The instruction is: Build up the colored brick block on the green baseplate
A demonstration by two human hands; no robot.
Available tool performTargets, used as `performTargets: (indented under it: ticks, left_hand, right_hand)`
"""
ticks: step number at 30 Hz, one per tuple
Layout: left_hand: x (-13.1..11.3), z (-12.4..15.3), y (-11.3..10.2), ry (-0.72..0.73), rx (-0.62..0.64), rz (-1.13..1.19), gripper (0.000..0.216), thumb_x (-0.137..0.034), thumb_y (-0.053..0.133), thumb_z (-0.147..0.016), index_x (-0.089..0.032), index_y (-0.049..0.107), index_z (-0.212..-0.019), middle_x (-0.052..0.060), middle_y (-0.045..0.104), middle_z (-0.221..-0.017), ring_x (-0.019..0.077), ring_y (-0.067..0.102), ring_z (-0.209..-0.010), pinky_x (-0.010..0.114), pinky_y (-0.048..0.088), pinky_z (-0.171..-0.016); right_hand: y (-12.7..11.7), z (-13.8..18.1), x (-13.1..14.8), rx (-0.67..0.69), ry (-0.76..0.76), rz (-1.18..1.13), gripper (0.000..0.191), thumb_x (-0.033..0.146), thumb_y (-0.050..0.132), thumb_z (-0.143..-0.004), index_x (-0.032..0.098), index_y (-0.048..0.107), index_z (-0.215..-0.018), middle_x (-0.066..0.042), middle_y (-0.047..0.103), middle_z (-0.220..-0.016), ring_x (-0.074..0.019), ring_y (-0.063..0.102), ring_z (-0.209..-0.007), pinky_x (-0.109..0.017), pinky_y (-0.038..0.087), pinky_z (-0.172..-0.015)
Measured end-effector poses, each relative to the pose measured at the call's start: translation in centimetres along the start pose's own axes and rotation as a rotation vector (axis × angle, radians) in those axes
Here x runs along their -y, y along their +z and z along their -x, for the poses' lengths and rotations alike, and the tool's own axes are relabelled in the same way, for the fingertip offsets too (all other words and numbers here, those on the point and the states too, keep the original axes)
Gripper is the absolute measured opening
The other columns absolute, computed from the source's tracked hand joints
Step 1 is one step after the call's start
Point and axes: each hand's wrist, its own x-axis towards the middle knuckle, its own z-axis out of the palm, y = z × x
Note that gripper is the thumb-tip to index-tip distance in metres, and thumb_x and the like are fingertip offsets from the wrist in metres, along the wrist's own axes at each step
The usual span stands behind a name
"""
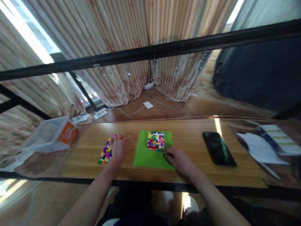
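Already, a block (pixel 156 141) stands on the plate (pixel 146 159); bricks (pixel 107 153) remain loose. Left hand (pixel 119 147) over bricks, right hand (pixel 179 160) by block; whether fingers grip anything, cannot tell.

I watch through a single head-worn camera, facing forward and down at the nearby wooden tabletop (pixel 188 135), taking in pleated curtains (pixel 117 28) and tiled floor (pixel 164 105) beyond.
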Motion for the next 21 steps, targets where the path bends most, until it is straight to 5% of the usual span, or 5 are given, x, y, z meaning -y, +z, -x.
performTargets:
  ticks: [6,12,21]
  left_hand:
    - [-0.9,-0.5,0.6,0.103,-0.069,0.309,0.025,-0.028,0.047,-0.087,-0.017,0.069,-0.092,0.01,0.069,-0.094,0.0265,0.063,-0.089,0.04,0.049,-0.082]
    - [-5.8,0.5,-2.0,0.189,-0.078,0.752,0.017,-0.029,0.052,-0.084,-0.02,0.067,-0.085,0.003,0.071,-0.086,0.0181,0.067,-0.078,0.029,0.053,-0.075]
    - [-9.8,0.8,-3.4,0.341,-0.045,0.845,0.015,-0.024,0.055,-0.086,-0.021,0.069,-0.081,0.002,0.071,-0.086,0.017,0.067,-0.082,0.029,0.052,-0.078]
  right_hand:
    - [-0.5,-0.4,0.7,-0.012,0.047,0.047,0.019,0.02,0.053,-0.089,0.022,0.072,-0.091,-0.004,0.068,-0.094,-0.015,0.062,-0.089,-0.023,0.042,-0.078]
    - [-0.5,-0.4,0.7,-0.007,0.043,0.052,0.018,0.02,0.054,-0.089,0.021,0.072,-0.091,-0.004,0.068,-0.094,-0.0146,0.061,-0.088,-0.022,0.041,-0.076]
    - [-0.2,-0.4,0.4,-0.024,0.003,0.051,0.017,0.018,0.054,-0.088,0.02,0.071,-0.09,-0.004,0.067,-0.092,-0.0143,0.06,-0.084,-0.023,0.04,-0.075]
